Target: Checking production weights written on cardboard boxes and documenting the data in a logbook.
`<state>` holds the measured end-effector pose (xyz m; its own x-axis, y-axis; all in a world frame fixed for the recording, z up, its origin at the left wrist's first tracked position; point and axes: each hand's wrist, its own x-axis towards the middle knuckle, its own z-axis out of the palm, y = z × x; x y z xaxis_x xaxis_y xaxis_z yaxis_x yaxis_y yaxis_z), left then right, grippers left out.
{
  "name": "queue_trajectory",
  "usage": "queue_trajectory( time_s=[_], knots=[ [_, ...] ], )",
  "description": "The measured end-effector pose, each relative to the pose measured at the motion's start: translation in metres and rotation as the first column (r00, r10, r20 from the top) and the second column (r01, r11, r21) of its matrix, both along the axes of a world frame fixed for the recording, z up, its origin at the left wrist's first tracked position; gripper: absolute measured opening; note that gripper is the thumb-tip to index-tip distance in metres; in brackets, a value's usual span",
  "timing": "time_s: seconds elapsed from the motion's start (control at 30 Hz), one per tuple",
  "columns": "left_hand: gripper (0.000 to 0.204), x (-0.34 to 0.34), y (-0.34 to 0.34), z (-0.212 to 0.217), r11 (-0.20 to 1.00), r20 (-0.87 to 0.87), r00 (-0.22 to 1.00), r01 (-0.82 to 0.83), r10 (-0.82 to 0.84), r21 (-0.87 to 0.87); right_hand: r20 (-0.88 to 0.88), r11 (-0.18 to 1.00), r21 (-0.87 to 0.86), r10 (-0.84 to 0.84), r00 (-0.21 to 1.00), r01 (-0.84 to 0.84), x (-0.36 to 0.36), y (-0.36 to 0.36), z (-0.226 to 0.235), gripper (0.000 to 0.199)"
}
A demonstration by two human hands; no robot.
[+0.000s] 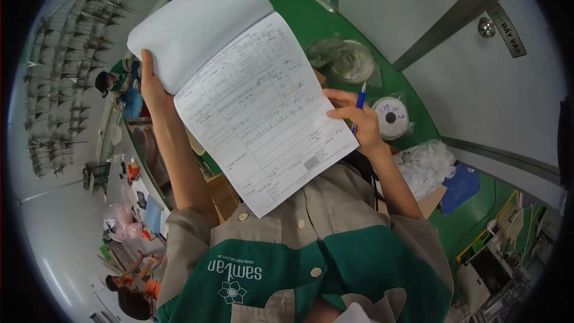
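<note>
Holds the pad [275, 122] slanted in front of the shirt [371, 263], with the left hand [157, 88] closed on its left edge and the front sheets [197, 18] curled back over its top. Grips a blue pen [361, 97] in the right hand [359, 121], half curled at the pad's right edge; cannot tell whether pressing on the paper. Shows printed boxes and handwriting on the pad. Includes, right of the pad, a white roll [385, 110], a second roll [357, 70] and crumpled plastic [424, 164]. Includes, far left of the pad, a capped co-worker [113, 84].
</note>
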<state>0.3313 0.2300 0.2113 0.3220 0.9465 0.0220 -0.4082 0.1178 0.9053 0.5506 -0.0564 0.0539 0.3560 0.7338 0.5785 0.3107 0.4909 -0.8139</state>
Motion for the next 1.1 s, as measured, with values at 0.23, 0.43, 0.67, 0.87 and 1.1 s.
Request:
queue_trajectory(
  time_s=[0.23,0.43,0.67,0.87,1.1],
  knots=[
    [0.056,-0.002,0.012,-0.03,0.938,-0.062,0.987,0.118,-0.145,-0.325,-0.733,0.983,-0.107,0.023,0.68,-0.149,0.017,0.049,-0.036,0.056],
    [0.065,0.003,0.026,-0.084,0.93,-0.141,0.976,0.106,-0.164,-0.351,-0.743,0.796,-0.302,0.147,0.653,-0.524,0.03,0.108,-0.091,0.059],
    [0.064,0.007,0.04,-0.157,0.999,-0.266,0.964,-0.03,0.017,-0.043,-0.957,0.49,-0.22,0.059,0.284,-0.843,0.055,0.117,-0.145,0.084],
    [0.059,0.05,0.062,-0.225,0.986,-0.514,0.842,-0.123,0.165,0.115,-0.849,0.5,-0.45,0.019,0.528,-0.74,0.085,0.143,-0.184,0.069],
    [0.072,0.116,0.064,-0.289,0.927,-0.536,0.758,-0.271,0.372,0.26,-0.571,0.652,-0.588,0.086,0.817,-0.48,0.1,0.154,-0.287,0.041]
  ],
)
